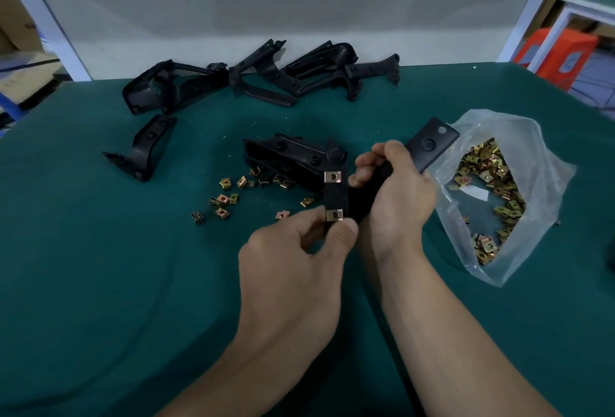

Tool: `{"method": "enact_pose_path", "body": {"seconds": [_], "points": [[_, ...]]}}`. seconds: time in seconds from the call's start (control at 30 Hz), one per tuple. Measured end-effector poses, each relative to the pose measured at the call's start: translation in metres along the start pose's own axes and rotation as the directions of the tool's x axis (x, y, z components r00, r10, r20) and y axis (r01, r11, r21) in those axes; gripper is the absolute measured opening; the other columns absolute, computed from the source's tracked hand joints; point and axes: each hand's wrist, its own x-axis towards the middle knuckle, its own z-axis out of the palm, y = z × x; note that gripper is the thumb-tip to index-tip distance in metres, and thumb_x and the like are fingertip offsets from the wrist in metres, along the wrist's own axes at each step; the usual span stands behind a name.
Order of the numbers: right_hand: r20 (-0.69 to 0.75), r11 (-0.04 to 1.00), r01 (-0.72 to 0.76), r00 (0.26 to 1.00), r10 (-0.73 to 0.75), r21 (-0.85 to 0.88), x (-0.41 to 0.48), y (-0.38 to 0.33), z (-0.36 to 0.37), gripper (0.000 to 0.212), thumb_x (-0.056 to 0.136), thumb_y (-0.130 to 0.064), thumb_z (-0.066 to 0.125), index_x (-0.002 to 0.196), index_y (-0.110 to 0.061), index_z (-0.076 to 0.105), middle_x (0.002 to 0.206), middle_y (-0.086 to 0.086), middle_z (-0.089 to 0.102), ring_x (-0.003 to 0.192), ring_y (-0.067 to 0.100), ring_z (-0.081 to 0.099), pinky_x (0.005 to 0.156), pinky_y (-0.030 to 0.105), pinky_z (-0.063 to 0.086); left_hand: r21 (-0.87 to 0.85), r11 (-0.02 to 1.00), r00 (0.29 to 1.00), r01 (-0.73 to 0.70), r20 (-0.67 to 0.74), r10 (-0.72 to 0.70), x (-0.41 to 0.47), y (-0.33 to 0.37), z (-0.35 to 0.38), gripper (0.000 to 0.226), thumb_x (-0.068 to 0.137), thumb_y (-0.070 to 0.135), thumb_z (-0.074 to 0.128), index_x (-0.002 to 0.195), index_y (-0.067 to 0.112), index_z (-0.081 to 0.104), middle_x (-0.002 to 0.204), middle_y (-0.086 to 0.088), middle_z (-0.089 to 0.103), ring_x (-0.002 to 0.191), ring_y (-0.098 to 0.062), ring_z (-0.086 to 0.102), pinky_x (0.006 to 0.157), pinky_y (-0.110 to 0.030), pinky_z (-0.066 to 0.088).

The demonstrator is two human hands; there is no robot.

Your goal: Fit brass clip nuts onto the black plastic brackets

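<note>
Matte green bench, black bracket — two brass clips

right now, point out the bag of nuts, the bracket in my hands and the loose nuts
plastic bag (545, 183), head view, clear right wall
held bracket (432, 152), head view, flat end with hole
loose clip nuts (225, 182), head view, one upper nut

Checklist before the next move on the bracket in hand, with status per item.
1. Grip: right hand holds the held bracket: ok.
2. The upper clip nut sits on the bracket's tab: ok.
3. The lower clip nut, pinched by the left hand, is fully seated: cannot tell.
4. Supply: loose clip nuts lie on the mat near the hands: ok.
5. More work: piled brackets lie behind: ok.
</note>
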Motion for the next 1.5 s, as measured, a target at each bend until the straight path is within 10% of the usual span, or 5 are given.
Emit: {"method": "enact_pose_path", "body": {"seconds": [0.3, 0.73, 0.97, 1.2, 1.5], "points": [[0.168, 1.0, 0.005, 0.986, -0.005, -0.001, -0.027, 0.007, 0.008, 0.013, 0.099, -0.005, 0.053, 0.086, -0.009, 0.054, 0.077, 0.016, 0.067, 0.061, 0.021, 0.059, 0.063, 0.032, 0.05, 0.153, 0.988, 0.994, 0.027, -0.109, -0.01, 0.032, -0.019, -0.011, 0.047, 0.088, 0.034, 0.073, 0.058, 0.008, 0.048, 0.044, 0.007, 0.037, 0.043, -0.008, 0.029, 0.041, -0.02, 0.025], [0.21, 0.886, 0.038, 0.975, 0.068, -0.463, -0.088, -0.169, -0.108, 0.015, 0.096, -0.002, 0.059, 0.105, -0.009, 0.07, 0.095, 0.019, 0.076, 0.08, 0.022, 0.072, 0.065, 0.028, 0.059, -0.313, 0.948, 0.948, 0.056, 0.315, 0.048, 0.004, 0.098, 0.055, 0.018, 0.089, 0.032, 0.071, 0.078, 0.023, 0.082, 0.078, 0.002, 0.079, 0.069, -0.009, 0.07, 0.069, -0.029, 0.056], [-0.215, 0.903, -0.027, 0.974, -0.073, -0.429, -0.166, -0.286, -0.256, 0.025, 0.096, -0.002, 0.054, 0.115, 0.0, 0.069, 0.074, 0.013, 0.07, 0.052, 0.023, 0.061, 0.047, 0.026, 0.047, -0.262, 0.888, 0.575, 0.377, 0.818, -0.003, -0.101, 0.174, 0.196, 0.029, 0.097, 0.022, 0.064, 0.076, 0.011, 0.08, 0.081, 0.001, 0.078, 0.067, -0.013, 0.065, 0.061, -0.022, 0.045], [-0.73, 0.976, -0.027, 0.669, -0.141, -0.214, -0.211, -0.341, -0.407, 0.011, 0.097, -0.004, 0.059, 0.09, -0.004, 0.067, 0.057, 0.007, 0.06, 0.04, 0.017, 0.054, 0.048, 0.026, 0.043, 0.138, 0.74, -0.02, 0.658, 0.986, -0.166, -0.232, 0.203, 0.317, 0.018, 0.098, 0.006, 0.054, 0.095, 0.013, 0.071, 0.076, -0.001, 0.071, 0.066, -0.014, 0.056, 0.061, -0.025, 0.036], [-0.825, 0.991, -0.007, 0.556, -0.106, -0.132, -0.187, -0.399, -0.513, 0.015, 0.104, -0.01, 0.047, 0.111, -0.002, 0.057, 0.097, 0.02, 0.07, 0.074, 0.03, 0.068, 0.052, 0.029, 0.054, 0.205, 0.753, -0.091, 0.626, 0.978, -0.19, -0.276, 0.22, 0.382, 0.022, 0.099, 0.021, 0.063, 0.119, 0.015, 0.07, 0.129, -0.004, 0.067, 0.117, -0.017, 0.062, 0.081, -0.031, 0.053]]}}
